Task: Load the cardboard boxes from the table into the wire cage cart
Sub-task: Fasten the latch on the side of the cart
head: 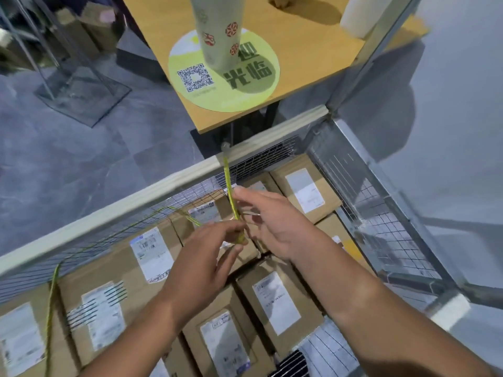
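Yellow-green cord (228,180) handled over the wire cage cart (381,213).
Left hand (206,257) pinches the cord; right hand (269,227) is spread beside it. Cardboard boxes (119,268) lie packed inside the cart.

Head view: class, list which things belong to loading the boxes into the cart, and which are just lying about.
Job in hand: cardboard boxes, wire cart, table, yellow cord pinched by the left hand, right hand by it.
Lying about: patterned tube, round sticker, white roll.
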Available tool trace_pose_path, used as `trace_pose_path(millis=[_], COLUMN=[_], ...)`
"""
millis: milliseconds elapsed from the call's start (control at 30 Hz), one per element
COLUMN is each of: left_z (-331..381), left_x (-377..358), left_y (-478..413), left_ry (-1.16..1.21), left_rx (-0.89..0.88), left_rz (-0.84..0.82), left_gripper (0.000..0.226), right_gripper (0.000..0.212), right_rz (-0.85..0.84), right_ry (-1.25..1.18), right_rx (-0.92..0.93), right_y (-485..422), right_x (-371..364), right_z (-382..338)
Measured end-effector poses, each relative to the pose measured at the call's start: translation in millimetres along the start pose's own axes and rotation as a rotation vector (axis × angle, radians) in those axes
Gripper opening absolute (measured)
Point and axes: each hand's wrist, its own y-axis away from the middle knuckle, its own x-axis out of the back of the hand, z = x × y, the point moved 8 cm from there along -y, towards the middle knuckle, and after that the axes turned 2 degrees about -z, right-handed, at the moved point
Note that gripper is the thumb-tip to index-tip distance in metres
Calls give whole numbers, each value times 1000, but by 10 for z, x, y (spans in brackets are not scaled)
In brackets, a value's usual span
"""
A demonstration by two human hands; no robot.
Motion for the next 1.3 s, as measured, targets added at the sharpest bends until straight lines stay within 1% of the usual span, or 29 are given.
trace_pose_path(millis=[100, 200, 233, 267, 333, 400, 467, 500, 533, 567, 633, 700, 767, 867, 933, 1000, 1033, 1100, 1200, 1267, 1300], left_z=[-95, -188, -227, -269, -362, -471, -601, -653, -688, -697, -627, -494, -364, -200, -104, 18, 78, 244, 460, 575, 597], left_x=[55, 59, 78, 108, 196, 314, 457, 523, 562, 557, 455, 243, -16, -418, -636, -885, -1017, -1336, -1786, -2078, -2208], left_y=[29, -79, -122, -164, -234, -298, -370, -419, -483, -553, -704, -810, -845, -796, -724, -648, -610, -549, -494, -464, -448], left_ry=[6, -4, 8, 37, 111, 229, 389, 469, 551, 634, 755, 776, 791, 812, 770, 732, 720, 660, 435, 329, 345], left_rx=[0, 37, 62, 92, 167, 262, 387, 445, 490, 521, 535, 532, 557, 565, 518, 468, 446, 385, 209, 117, 124], left_rz=[6, 0, 15, 39, 100, 184, 279, 307, 299, 252, 97, -52, -137, -211, -248, -285, -313, -383, -472, -496, -491], left_gripper=[25, 29, 30, 32, 31, 24, 18, 15, 15, 17, 28, 38, 34, 17, 8, 4, 5, 11, 12, 10, 9], right_gripper=[29, 10, 9, 11, 18, 21, 21, 21, 22, 25, 32, 35, 35, 32, 28, 23, 20, 14, 26, 33, 37], right_rz=[83, 143, 166, 181, 203, 224, 248, 261, 268, 266, 235, 211, 195, 209, 199, 154, 143, 180, 286, 380, 404], right_ry=[53, 159, 179, 180, 159, 177, 241, 284, 338, 401, 509, 579, 632, 659, 689, 750, 785, 842, 934, 1159, 1274], right_rx=[4, 66, 94, 127, 196, 248, 293, 319, 344, 367, 406, 392, 353, 314, 274, 242, 229, 217, 208, 177, 171], right_y=[-113, -296, -351, -395, -425, -368, -264, -191, -107, -24, 154, 288, 378, 491, 544, 627, 689, 874, 1185, 1355, 1414], right_x=[-156, -321, -370, -416, -478, -470, -400, -357, -313, -265, -175, -52, 94, 370, 562, 777, 909, 1319, 2081, 2591, 2792], right_z=[-56, -257, -332, -401, -509, -566, -554, -529, -494, -443, -293, -50, 228, 575, 728, 834, 862, 872, 795, 689, 649])
